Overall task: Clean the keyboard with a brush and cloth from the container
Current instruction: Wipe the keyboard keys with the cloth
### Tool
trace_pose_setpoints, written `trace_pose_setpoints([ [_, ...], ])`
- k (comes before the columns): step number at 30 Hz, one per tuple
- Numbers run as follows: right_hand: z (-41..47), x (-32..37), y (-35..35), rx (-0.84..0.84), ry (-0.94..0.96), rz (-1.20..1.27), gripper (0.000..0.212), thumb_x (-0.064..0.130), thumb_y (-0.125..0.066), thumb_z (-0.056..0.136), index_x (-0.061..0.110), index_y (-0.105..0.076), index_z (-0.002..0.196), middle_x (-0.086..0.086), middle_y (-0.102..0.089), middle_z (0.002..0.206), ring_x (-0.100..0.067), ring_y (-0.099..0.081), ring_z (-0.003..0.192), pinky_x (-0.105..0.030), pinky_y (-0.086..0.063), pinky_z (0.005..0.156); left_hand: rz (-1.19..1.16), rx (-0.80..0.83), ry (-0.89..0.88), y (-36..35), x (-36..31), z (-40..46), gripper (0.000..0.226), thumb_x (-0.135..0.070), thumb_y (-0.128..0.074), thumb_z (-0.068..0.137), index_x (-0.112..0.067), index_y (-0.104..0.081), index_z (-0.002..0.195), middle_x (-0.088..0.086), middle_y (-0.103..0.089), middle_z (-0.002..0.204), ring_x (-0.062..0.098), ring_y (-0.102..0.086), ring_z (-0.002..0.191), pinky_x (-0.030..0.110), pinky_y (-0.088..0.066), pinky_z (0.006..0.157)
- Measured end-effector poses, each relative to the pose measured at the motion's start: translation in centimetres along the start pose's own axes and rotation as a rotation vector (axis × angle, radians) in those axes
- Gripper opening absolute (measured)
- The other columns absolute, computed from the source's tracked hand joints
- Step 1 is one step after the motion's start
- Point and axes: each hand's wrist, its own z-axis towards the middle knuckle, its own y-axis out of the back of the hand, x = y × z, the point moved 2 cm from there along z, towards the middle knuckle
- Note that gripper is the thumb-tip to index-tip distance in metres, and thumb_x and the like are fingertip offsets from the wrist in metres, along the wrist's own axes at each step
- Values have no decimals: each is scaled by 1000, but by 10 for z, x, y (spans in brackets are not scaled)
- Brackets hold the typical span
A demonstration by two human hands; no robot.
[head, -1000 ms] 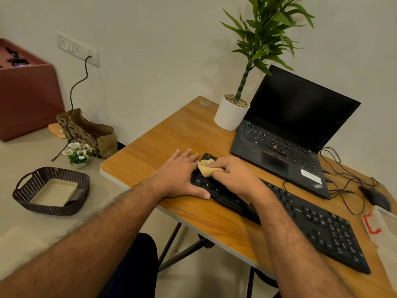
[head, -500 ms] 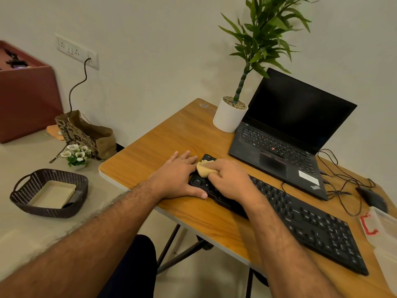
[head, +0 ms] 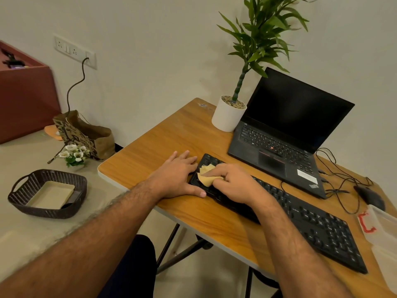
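Pinching the cloth (head: 205,178) on the keyboard (head: 322,229), right hand (head: 233,186) fingers; left hand (head: 176,179) flat

Tan cloth (head: 206,177) on black keyboard (head: 311,224)
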Motion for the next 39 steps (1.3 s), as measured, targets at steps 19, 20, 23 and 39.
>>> trace_pose_setpoints([
  [19,-14,8,-7,-30,-35,-26,37,18,-50,93,25,-68,124,14,-63,117,-9,-56,103,-32,-45,90,1,-3,-7,0,0,1,100,-81,-50,78,-24,-28,157,-3,-17,166,17,0,154,40,7,121],
  [20,-15,5,-3,-15,-52,34,36,16,-51,93,25,-70,122,18,-61,114,-6,-56,101,-27,-45,87,3,-1,-6,-1,0,0,100,-81,-50,78,-24,-28,157,-3,-17,166,17,0,154,40,7,121],
  [23,-14,-1,4,-51,-106,140,34,14,-50,93,24,-73,115,15,-67,109,-4,-59,91,-25,-48,76,-9,-4,-4,0,0,0,100,-81,-50,78,-24,-28,157,-3,-17,166,17,0,154,41,7,122],
  [39,-7,19,-14,-33,15,40,40,17,-48,94,26,-65,130,4,-66,121,-12,-56,106,-34,-44,95,-13,-36,-13,-2,0,1,94,-75,-56,81,-23,-33,155,-2,-20,165,18,-2,154,43,4,123],
])
